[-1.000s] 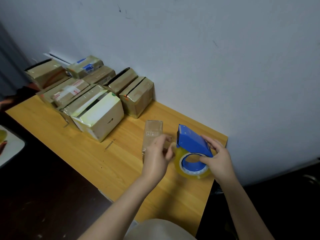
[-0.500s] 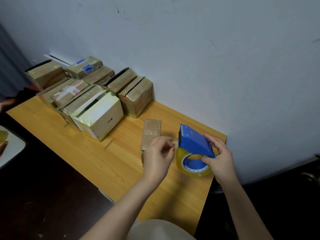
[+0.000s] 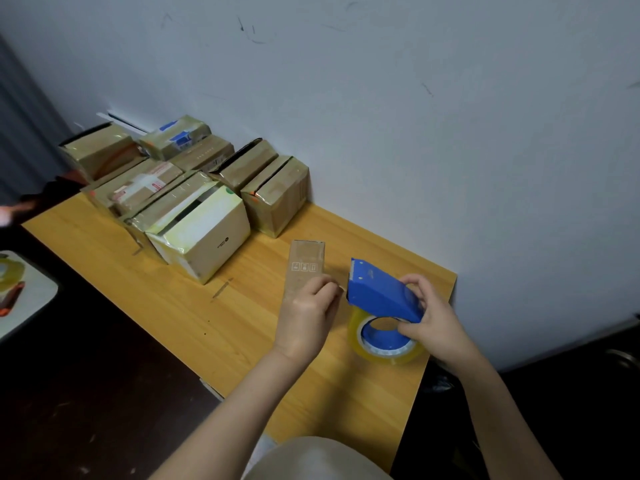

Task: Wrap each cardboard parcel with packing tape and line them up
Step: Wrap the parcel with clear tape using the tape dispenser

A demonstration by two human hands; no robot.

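Gripping the blue tape dispenser (image 3: 381, 299) in the right hand (image 3: 433, 323), by the right edge of the table (image 3: 173, 306). Curling the left hand (image 3: 308, 317) into a pinch over the small parcel (image 3: 306, 265) beside it; on tape or not, cannot tell.

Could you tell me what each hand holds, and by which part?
The right hand grips the blue tape dispenser by its rear end; the left hand seems to pinch the end of its tape.
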